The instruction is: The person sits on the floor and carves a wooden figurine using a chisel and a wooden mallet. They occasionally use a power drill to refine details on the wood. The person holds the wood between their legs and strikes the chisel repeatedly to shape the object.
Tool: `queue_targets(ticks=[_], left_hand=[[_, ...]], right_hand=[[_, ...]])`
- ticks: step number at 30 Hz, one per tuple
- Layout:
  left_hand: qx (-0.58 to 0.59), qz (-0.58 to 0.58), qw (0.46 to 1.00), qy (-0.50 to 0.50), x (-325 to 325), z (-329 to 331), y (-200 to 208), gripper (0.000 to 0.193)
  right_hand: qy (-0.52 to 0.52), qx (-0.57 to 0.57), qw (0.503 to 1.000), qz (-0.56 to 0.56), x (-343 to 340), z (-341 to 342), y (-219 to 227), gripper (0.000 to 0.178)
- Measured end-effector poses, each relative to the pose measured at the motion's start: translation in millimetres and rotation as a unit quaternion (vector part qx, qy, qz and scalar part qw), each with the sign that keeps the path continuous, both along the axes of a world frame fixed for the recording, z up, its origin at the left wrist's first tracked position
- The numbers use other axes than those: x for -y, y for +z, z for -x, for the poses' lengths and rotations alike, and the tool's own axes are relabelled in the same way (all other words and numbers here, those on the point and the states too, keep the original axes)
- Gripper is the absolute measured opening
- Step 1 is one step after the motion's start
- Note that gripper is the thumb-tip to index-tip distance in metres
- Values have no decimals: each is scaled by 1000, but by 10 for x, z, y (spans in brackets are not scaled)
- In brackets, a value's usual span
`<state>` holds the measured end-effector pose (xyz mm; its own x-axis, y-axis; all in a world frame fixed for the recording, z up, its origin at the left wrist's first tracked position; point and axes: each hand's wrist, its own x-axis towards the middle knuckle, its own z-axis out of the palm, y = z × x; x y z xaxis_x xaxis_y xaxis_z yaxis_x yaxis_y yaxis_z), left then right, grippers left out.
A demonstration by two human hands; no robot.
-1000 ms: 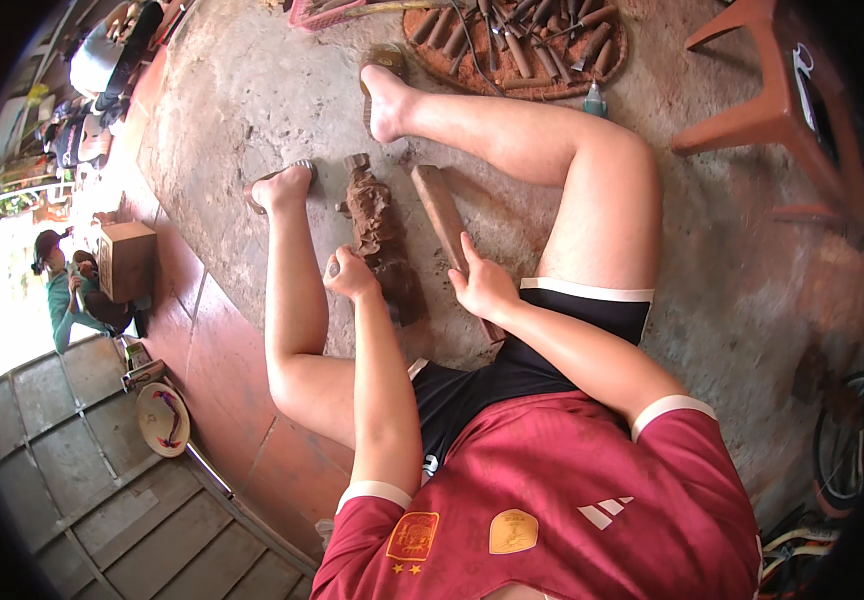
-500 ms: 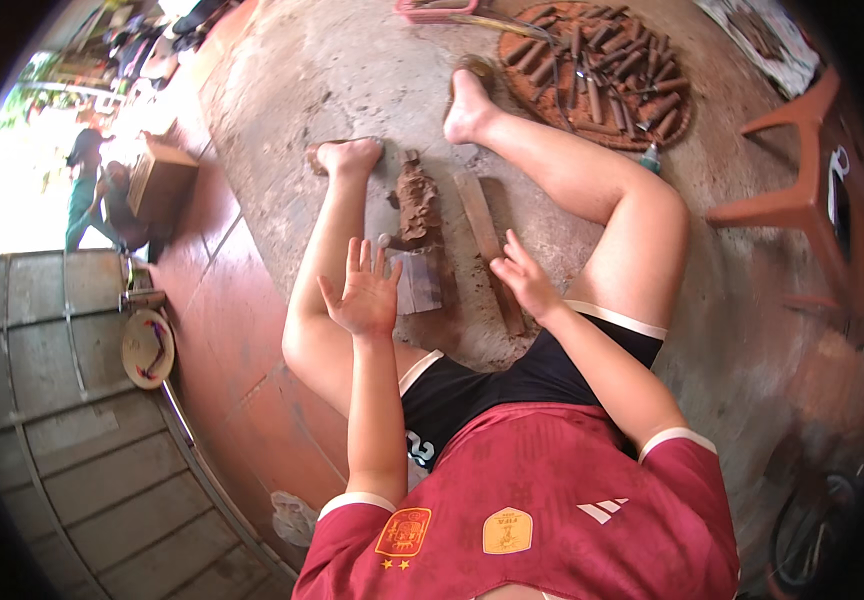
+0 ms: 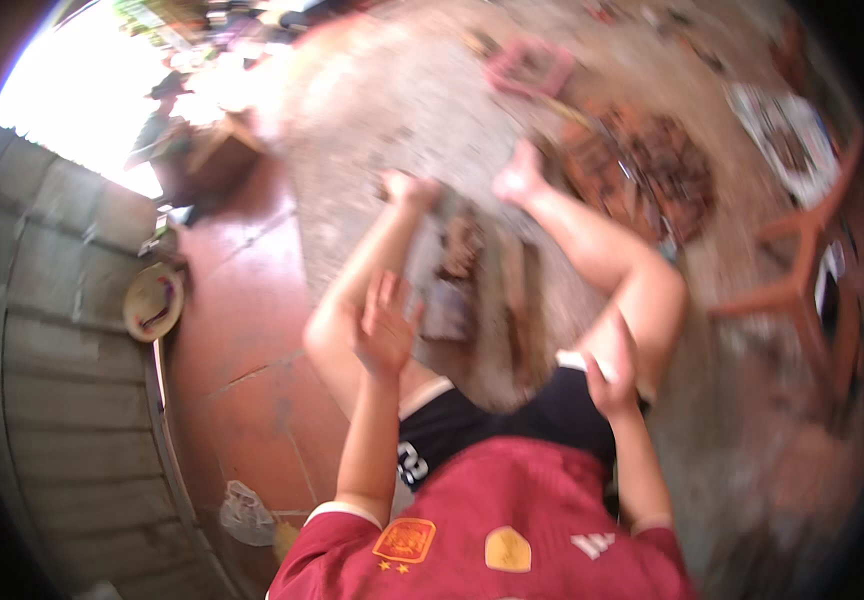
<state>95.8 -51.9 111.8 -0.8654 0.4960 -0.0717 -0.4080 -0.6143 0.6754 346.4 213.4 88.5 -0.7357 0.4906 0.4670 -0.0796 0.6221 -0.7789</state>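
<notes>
My left hand [image 3: 386,328] is raised over my left thigh, fingers stretched up and nothing in it. Over the other thigh, my right hand [image 3: 614,372] is held up edge-on, thumb apart from the fingers, also bare. On the floor between my legs lies a rough brown clay-like lump [image 3: 461,247], with a grey block [image 3: 448,310] at its near end. A long wooden strip [image 3: 518,300] lies just right of them. Neither hand touches these things. Motion blur softens the whole view.
Beyond my right foot sits a round tray [image 3: 704,205] of brown pieces, near a pink basket [image 3: 530,68]. An orange-brown plastic chair [image 3: 802,270] stands at right. Left are a metal-barred panel [image 3: 72,400], a round pale object [image 3: 154,303], a plastic bag [image 3: 247,513] and a box [image 3: 224,152].
The view has shifted, so the floor things sit lower and mostly further right. My right hand has swung outward, away from the wooden strip to over my right thigh. Both hands stay open.
</notes>
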Motion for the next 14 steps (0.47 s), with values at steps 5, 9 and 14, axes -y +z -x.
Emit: queue_targets(ticks=[5,9,14], left_hand=[[-217,70,973,47,299,32,560,82],[-329,64,940,67,736,-252,1143,74],[-463,328,823,-41,1094,-553,1288,75]], right_hand=[[-173,83,980,-44,-219,-772,0,69],[-182,78,980,-27,-126,-849,172,63],[8,157,988,-2,-19,-784,279,58]])
